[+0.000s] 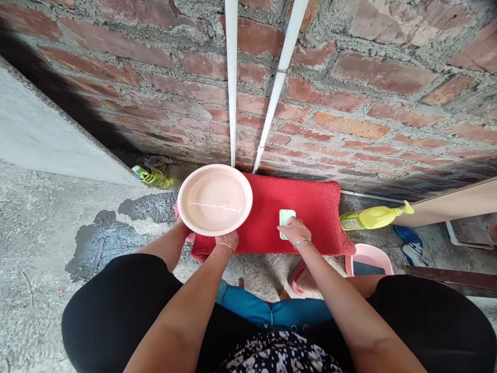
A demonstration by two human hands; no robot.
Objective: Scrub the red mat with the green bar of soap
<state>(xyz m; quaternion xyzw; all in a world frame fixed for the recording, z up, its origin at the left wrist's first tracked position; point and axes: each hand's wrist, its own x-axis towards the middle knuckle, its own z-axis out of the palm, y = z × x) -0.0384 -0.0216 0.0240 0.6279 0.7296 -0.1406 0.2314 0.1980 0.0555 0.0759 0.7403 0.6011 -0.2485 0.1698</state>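
A pale pink basin [215, 229] with clear water in it stands at the left end of a bench covered with a red cloth [264, 207]. My left hand [228, 240] holds the basin at its near edge; its fingertips are hidden below the rim. Over the red cloth, my right hand [297, 230] has its fingers closed on a small, flat, pale green rectangular object [285, 216]. Whether that object rests on the cloth or hangs just above it I cannot tell.
Right of the bench lies a yellow-green pump bottle [373, 217], with a pink tub [370, 252] nearer me. A green bottle [155, 177] is at the left by the wall. Two white pipes [232, 77] run down the brick wall [264, 41]. The concrete floor [97, 238] is wet at left.
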